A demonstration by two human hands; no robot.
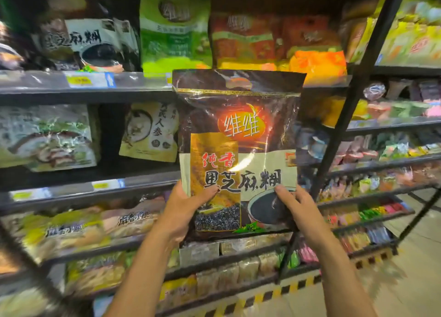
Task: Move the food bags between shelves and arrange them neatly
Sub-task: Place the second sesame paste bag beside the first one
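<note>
While both hands clamp its bottom corners, left hand (183, 209) and right hand (300, 211) level, the dark sesame bag (238, 135) stands upright, long axis vertical, before the second shelf's front edge (90, 94), fingers (284, 192) closed on its face

"维维", "黑芝麻糊" on dark bag (238, 149)
</note>
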